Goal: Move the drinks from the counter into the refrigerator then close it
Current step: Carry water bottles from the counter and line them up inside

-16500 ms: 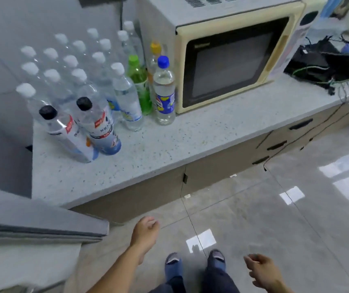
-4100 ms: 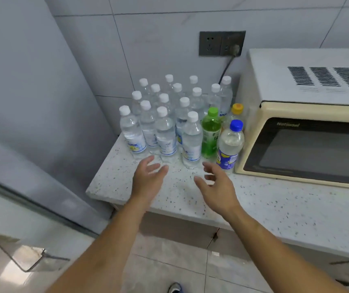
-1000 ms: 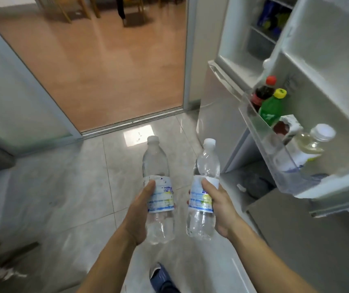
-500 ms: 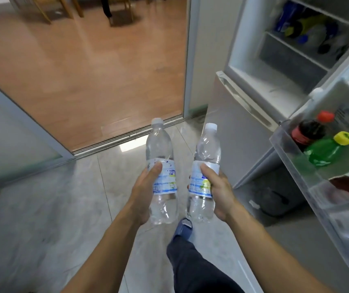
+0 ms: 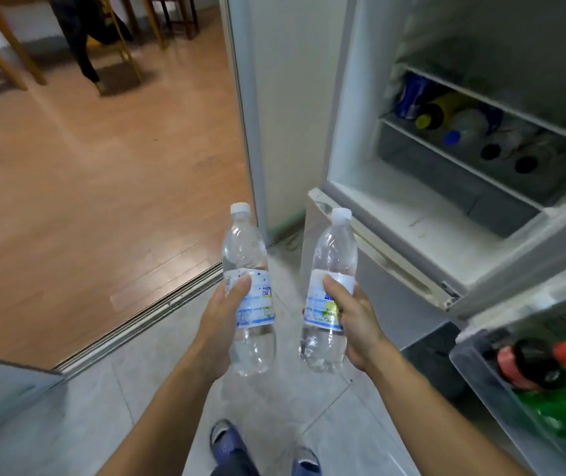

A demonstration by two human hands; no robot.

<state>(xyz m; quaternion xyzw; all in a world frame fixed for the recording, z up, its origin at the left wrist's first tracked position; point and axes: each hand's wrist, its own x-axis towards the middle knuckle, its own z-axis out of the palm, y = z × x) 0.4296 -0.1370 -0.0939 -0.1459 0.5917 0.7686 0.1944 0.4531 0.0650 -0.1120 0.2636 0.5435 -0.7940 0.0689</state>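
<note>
Now carrying two drinks at once, likely to save trips: left hand (image 5: 221,324) wrapped round one water bottle (image 5: 250,297) at its label, right hand (image 5: 353,321) wrapped round another water bottle (image 5: 329,293) likewise. Both upright, apart, short of the open refrigerator (image 5: 394,207). Door bin (image 5: 480,376) at right already holding bottles.

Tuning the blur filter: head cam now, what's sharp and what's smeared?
Head view: both hands, left hand and right hand, and their water bottles fairly sharp; fridge shelf drinks and door-bin bottles motion-smeared; edges bowed by the wide lens.
</note>
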